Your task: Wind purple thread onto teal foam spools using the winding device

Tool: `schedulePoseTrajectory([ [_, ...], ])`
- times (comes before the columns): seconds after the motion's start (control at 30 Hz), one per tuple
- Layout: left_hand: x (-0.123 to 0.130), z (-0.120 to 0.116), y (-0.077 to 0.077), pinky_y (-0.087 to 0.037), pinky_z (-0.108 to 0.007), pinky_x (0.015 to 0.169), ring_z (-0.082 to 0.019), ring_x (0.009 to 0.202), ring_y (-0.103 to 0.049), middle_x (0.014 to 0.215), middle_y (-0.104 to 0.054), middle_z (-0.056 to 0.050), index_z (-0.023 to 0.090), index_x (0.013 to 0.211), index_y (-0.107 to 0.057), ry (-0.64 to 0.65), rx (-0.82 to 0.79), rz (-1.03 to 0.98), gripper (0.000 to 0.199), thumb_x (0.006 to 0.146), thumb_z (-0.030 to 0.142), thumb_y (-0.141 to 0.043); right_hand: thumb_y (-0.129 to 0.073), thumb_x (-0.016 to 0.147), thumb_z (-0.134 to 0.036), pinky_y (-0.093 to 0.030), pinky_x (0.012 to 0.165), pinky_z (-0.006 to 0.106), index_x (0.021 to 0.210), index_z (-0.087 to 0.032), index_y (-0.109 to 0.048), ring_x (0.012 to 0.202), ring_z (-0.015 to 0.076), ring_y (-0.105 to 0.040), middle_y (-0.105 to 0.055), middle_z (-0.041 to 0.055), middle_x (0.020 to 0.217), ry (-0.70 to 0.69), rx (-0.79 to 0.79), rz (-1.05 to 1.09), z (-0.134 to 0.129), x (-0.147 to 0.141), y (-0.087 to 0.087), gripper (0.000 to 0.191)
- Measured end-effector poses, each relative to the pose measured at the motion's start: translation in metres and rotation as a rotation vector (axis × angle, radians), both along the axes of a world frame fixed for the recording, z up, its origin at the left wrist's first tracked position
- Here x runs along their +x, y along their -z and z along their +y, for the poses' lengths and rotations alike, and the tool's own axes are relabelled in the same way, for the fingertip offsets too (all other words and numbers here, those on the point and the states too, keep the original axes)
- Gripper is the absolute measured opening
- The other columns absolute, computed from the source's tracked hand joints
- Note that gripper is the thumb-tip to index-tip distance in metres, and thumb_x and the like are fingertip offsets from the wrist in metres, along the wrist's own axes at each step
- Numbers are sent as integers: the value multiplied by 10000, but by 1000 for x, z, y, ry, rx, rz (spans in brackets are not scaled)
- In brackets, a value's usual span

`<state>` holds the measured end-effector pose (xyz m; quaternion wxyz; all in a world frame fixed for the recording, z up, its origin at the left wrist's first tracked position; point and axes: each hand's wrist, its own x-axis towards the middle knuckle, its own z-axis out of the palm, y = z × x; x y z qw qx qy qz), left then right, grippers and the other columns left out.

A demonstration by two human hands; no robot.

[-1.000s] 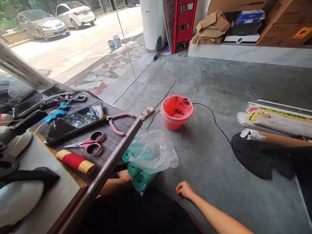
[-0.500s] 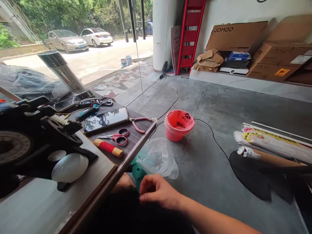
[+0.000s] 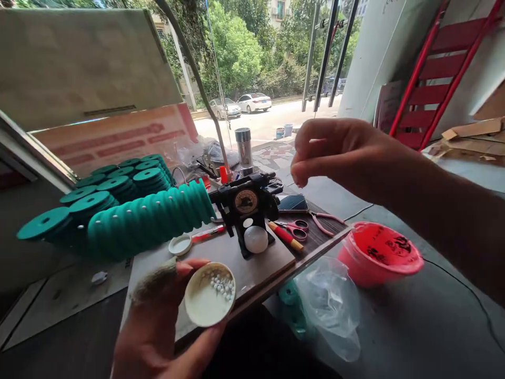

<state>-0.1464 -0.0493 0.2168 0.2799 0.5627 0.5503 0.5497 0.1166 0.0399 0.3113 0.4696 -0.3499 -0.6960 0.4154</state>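
My left hand (image 3: 158, 331) grips a small round cream-coloured cup (image 3: 200, 305) at the lower centre, tilted toward me. Small white beads (image 3: 222, 287) lie in it, toward one side. One finger of that hand wears a greyish wrap (image 3: 155, 284). Above the right part of the table, my right hand (image 3: 343, 152) hangs in the air with thumb and fingers drawn together; whatever they may hold is too small to see. Behind the cup stands a black winding device (image 3: 246, 202) with a white knob (image 3: 256, 239). A row of teal foam spools (image 3: 150, 218) dotted with white pinheads extends left from it.
Scissors (image 3: 298, 230), a red-and-yellow handle (image 3: 286, 237), pliers (image 3: 323, 223) and a phone (image 3: 292, 203) lie on the table's right part. Stacked teal spools (image 3: 114, 184) stand at the back left. A pink bucket (image 3: 379, 258) and a clear bag (image 3: 329, 305) are beyond the table edge.
The view has swung left and up, bringing the spools into sight. My right hand has risen from beside the table edge to above it. My left hand with the cup has come into view.
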Motion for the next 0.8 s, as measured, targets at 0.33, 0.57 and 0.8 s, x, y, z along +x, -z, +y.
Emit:
schedulePoseTrajectory([
  [0.33,-1,13,-10,-406,-249,965,-162,1100,-519,1114,-565,-23,239,1037,-483,178,9,-83,427,655,222,-675,-651,586,-239,-412,475,118,683,-153,-458,495,16,-507,-529,-49,565,-282,-290,-72,38,-77,3,233],
  [0.57,1,21,-13,-399,-286,936,-163,1034,-538,1061,-570,-19,230,1014,-474,131,10,-121,424,642,216,-677,-645,538,-233,-453,531,143,683,-148,-426,523,17,-501,-489,-53,601,-267,-363,-103,46,-110,-4,275],
  [0.8,1,23,-14,-378,-339,960,-174,1029,-528,1052,-565,-24,224,1016,-462,136,-24,-165,437,636,226,-678,-625,548,-239,-439,489,143,679,-150,-412,490,10,-466,-446,-64,563,-252,-323,-137,45,-116,-2,265],
])
